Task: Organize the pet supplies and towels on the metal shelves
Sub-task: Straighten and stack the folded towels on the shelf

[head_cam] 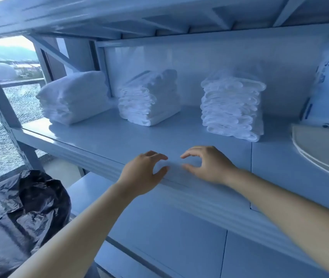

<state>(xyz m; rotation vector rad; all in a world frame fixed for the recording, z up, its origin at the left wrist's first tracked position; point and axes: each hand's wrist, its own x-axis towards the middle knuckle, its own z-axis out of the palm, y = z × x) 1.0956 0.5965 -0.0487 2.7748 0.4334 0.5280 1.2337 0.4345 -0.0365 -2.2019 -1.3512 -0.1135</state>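
I see the metal shelf [99, 137] filling most of my view, its top and right side running out of frame. A crumpled black plastic bag [25, 207] sits below the shelf's left front corner, and I can't see what is in it. Along the back edge of the shelf stand three piles of folded white towels: the left towel stack [73, 97] at the back left corner, partly behind an upright post, the middle towel stack [149, 99] beside it, and the right towel stack [232, 107] well apart from that. At the right edge a blue and white package [328, 93] is cut off and its print is too blurred to read. A beige rounded item [320, 149] in front of it is also cut off; I can't tell what it is. My left hand [145, 173] and right hand [207, 165] hover over the front edge, near each other, fingers loosely curved toward the thumbs, gripping nothing.
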